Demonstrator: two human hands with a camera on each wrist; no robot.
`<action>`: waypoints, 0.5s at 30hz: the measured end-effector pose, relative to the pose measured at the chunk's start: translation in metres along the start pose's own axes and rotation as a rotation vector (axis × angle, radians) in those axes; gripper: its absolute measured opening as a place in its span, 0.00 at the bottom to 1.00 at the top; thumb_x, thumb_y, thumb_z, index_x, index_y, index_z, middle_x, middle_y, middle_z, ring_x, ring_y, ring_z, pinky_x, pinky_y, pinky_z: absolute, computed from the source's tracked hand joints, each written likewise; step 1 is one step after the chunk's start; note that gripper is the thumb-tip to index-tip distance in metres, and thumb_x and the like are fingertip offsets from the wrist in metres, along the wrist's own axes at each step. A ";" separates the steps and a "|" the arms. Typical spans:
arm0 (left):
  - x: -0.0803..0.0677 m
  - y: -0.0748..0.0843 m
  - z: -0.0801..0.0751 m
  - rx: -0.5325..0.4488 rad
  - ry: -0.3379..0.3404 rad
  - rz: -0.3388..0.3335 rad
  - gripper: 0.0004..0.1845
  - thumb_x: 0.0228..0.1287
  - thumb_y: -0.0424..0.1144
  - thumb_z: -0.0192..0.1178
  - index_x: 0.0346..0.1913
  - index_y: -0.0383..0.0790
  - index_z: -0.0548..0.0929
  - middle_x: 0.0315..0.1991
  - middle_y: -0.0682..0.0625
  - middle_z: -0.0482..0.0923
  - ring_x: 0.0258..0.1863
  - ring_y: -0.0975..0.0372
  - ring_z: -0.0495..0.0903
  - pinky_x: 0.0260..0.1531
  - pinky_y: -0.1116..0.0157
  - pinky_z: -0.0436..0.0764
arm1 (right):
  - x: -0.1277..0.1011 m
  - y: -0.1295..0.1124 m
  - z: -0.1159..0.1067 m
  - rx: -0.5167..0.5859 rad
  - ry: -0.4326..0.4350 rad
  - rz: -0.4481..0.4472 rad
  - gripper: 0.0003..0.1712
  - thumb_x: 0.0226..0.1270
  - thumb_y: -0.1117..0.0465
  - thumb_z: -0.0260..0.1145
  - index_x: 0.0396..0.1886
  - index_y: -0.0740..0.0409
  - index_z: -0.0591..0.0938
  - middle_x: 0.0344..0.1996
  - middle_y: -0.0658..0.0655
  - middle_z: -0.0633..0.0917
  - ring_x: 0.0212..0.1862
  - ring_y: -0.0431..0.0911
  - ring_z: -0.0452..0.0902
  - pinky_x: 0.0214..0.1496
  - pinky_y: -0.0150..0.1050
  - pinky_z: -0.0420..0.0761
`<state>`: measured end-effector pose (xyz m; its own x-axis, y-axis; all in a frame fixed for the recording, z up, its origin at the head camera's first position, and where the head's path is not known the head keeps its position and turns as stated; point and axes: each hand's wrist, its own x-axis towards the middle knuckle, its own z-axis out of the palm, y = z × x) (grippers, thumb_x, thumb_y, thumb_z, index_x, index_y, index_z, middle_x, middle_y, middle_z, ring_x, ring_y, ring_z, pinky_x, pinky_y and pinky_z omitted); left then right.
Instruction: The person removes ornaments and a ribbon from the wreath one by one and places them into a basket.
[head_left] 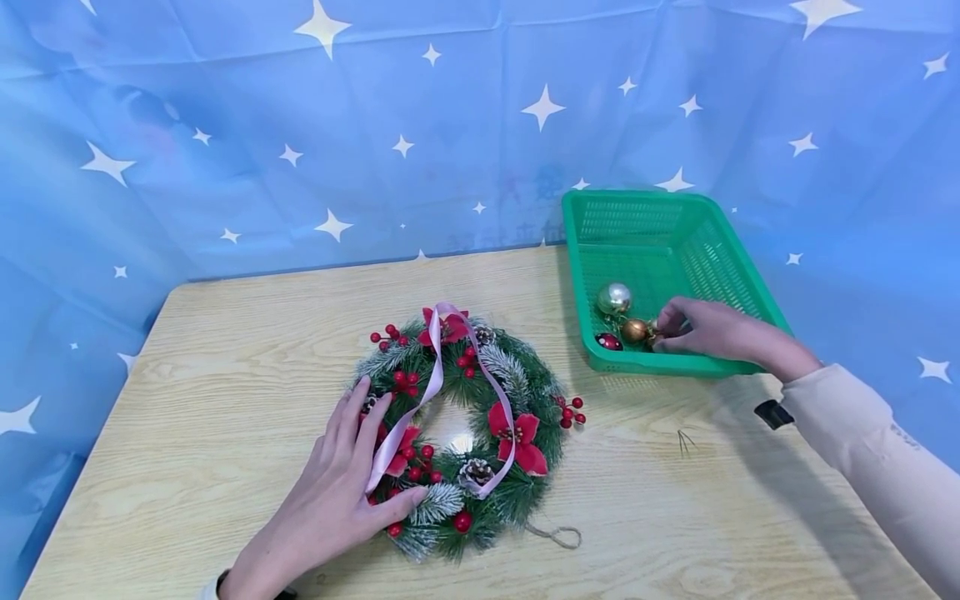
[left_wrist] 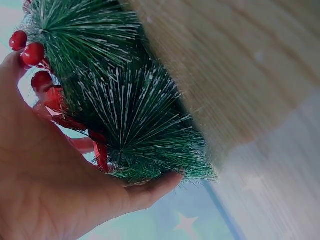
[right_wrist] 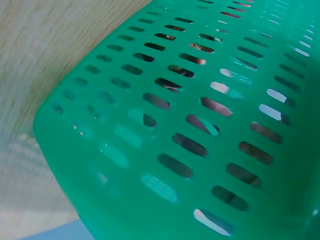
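A green Christmas wreath [head_left: 517, 367] with red flowers, berries and pine cones lies on the table. My left hand [head_left: 337, 483] rests on its left side, fingers spread and fairly straight. Close by in the left wrist view, that hand [left_wrist: 65, 170] touches frosted pine needles [left_wrist: 125, 110]. A pale pink ribbon [head_left: 431, 387] lies looped over the wreath. My right hand [head_left: 697, 327] reaches into a green basket [head_left: 750, 267] and pinches a small gold ornament, mostly hidden by the fingers. Beside it are a copper ball [head_left: 634, 331], a silver ball [head_left: 615, 297] and a dotted red ornament [head_left: 608, 342].
The basket's slotted wall [right_wrist: 165, 115] fills most of the right wrist view. A twine loop [head_left: 558, 536] sticks out below the wreath. Thin green needles [head_left: 685, 442] lie on the wooden table [head_left: 247, 375]. Behind hangs a blue cloth [head_left: 465, 108] with white stars.
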<state>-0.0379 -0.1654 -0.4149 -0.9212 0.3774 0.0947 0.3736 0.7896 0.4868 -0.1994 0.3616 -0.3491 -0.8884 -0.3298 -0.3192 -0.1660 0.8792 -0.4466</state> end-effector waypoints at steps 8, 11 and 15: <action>0.000 0.000 0.001 0.003 0.011 0.007 0.63 0.67 0.75 0.66 0.89 0.41 0.50 0.89 0.40 0.35 0.85 0.36 0.42 0.72 0.26 0.58 | -0.005 -0.006 0.001 0.000 0.085 -0.016 0.27 0.83 0.56 0.69 0.67 0.71 0.74 0.54 0.68 0.84 0.56 0.63 0.82 0.55 0.63 0.82; 0.000 0.000 0.001 0.000 0.015 0.017 0.62 0.67 0.75 0.66 0.89 0.41 0.51 0.89 0.39 0.35 0.85 0.36 0.43 0.72 0.27 0.58 | -0.007 -0.011 0.005 0.030 0.158 -0.038 0.27 0.86 0.54 0.65 0.69 0.71 0.73 0.58 0.71 0.83 0.60 0.65 0.80 0.58 0.66 0.79; 0.000 0.000 0.001 -0.003 0.015 0.030 0.62 0.68 0.73 0.66 0.89 0.40 0.51 0.89 0.39 0.36 0.85 0.36 0.43 0.73 0.28 0.58 | -0.008 -0.018 0.013 0.084 0.273 -0.092 0.23 0.88 0.55 0.62 0.68 0.68 0.76 0.60 0.71 0.83 0.63 0.66 0.79 0.62 0.68 0.77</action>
<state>-0.0377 -0.1650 -0.4161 -0.9112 0.3935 0.1219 0.4005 0.7767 0.4862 -0.1835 0.3446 -0.3493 -0.9553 -0.2924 -0.0430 -0.2253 0.8147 -0.5342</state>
